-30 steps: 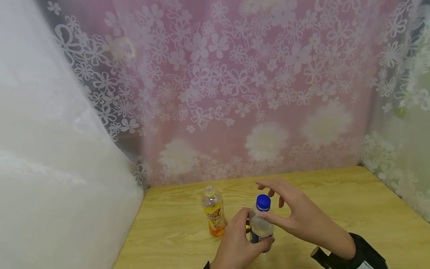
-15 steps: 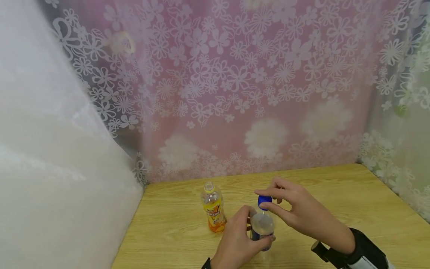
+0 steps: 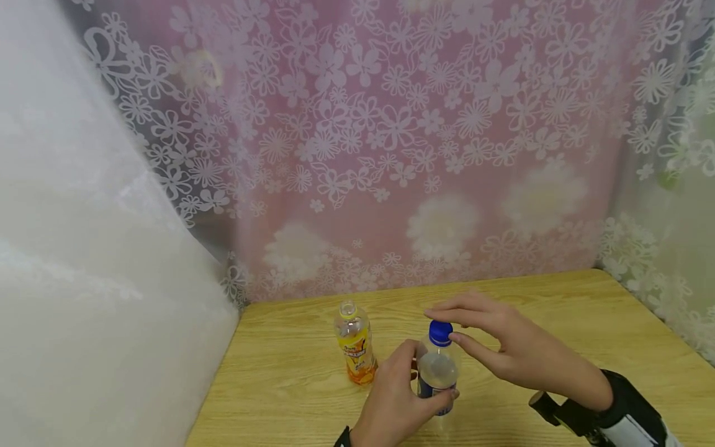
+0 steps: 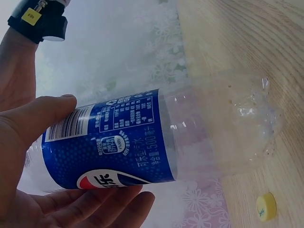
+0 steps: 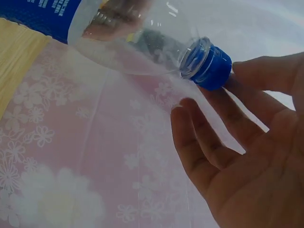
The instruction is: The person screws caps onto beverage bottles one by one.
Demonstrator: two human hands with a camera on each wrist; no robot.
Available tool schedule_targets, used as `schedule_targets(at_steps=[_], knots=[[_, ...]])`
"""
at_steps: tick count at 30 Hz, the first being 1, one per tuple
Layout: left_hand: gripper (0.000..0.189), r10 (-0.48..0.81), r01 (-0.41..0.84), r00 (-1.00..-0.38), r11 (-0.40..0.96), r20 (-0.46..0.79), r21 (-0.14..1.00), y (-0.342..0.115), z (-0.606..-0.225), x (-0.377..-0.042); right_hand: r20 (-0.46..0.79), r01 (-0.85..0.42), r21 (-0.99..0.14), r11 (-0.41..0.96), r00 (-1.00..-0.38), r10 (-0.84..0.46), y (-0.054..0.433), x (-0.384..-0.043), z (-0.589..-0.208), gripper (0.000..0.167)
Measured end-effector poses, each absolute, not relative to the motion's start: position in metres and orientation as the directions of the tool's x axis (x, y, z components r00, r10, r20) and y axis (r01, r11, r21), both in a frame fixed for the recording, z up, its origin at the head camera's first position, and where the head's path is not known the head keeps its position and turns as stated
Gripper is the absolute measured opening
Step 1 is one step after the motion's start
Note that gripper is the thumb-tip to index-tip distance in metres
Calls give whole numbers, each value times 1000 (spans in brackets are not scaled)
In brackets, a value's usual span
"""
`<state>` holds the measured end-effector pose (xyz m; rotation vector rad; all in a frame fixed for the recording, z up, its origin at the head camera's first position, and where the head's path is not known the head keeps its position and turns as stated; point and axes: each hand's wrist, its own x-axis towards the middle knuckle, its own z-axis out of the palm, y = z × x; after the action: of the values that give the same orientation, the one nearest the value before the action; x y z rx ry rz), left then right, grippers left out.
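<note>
My left hand (image 3: 399,397) grips a clear cola bottle (image 3: 438,369) with a blue label around its middle. The left wrist view shows the thumb on the label's barcode side and the fingers curled beneath. A blue cap (image 5: 214,69) sits on the bottle's neck. Up at that cap is my right hand (image 3: 503,335), thumb tip at one side and forefinger on the opposite side. Its other fingers (image 5: 192,137) hang loosely curled, apart from the bottle. To the left stands an orange drink bottle (image 3: 356,351), uncapped, with a little orange liquid at its bottom.
A yellow cap (image 4: 267,207) lies on the wooden table (image 3: 279,372) near the cola bottle's base. A pink flowered curtain (image 3: 357,155) hangs behind the table, and a white sheet (image 3: 100,248) closes off the left side.
The right thumb and fingers came down onto the blue cap, turned it, and now sit looser around it, slightly further right. The left hand keeps its grip on the cola bottle.
</note>
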<state>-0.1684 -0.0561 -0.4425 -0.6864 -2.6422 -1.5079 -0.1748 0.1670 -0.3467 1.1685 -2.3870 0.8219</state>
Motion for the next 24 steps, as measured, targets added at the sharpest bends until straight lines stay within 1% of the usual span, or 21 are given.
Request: schedule_targets(at_steps=[2, 4, 5, 7, 9, 11, 12, 14, 17, 19, 21, 24], knots=[[49, 362, 388, -902, 438, 236, 811, -55, -443, -169, 566, -835, -318, 449, -547, -617, 168, -178, -348, 53], [49, 363, 391, -901, 442, 238, 807, -54, -444, -171, 593, -852, -305, 426, -520, -615, 167, -181, -351, 50], [49, 362, 391, -901, 447, 237, 804, -54, -444, -171, 600, -850, -311, 425, -522, -607, 166, -182, -353, 48], [50, 360, 391, -903, 454, 236, 801, -53, -445, -172, 621, -840, -308, 448, -534, -574, 163, -184, -356, 40], [50, 357, 390, -904, 461, 235, 797, -51, -446, -173, 626, -807, -310, 503, -571, -531, 160, -186, -360, 32], [52, 357, 389, -905, 468, 233, 793, -50, -445, -173, 629, -768, -298, 567, -605, -488, 156, -185, -362, 29], [52, 359, 390, -904, 471, 232, 791, -50, -445, -173, 632, -751, -286, 596, -615, -471, 154, -185, -363, 30], [51, 360, 393, -904, 482, 232, 783, -51, -445, -173, 624, -723, -275, 633, -636, -455, 154, -183, -363, 37], [51, 365, 406, -899, 489, 242, 772, -52, -445, -173, 582, -738, -294, 607, -642, -499, 160, -181, -359, 50], [51, 365, 414, -897, 491, 251, 767, -52, -445, -173, 555, -771, -313, 554, -622, -552, 166, -181, -354, 53], [52, 366, 420, -895, 490, 257, 764, -52, -445, -173, 532, -808, -321, 495, -586, -612, 173, -181, -350, 53], [53, 365, 421, -894, 490, 259, 763, -52, -446, -173, 513, -848, -304, 435, -530, -675, 179, -183, -346, 56]])
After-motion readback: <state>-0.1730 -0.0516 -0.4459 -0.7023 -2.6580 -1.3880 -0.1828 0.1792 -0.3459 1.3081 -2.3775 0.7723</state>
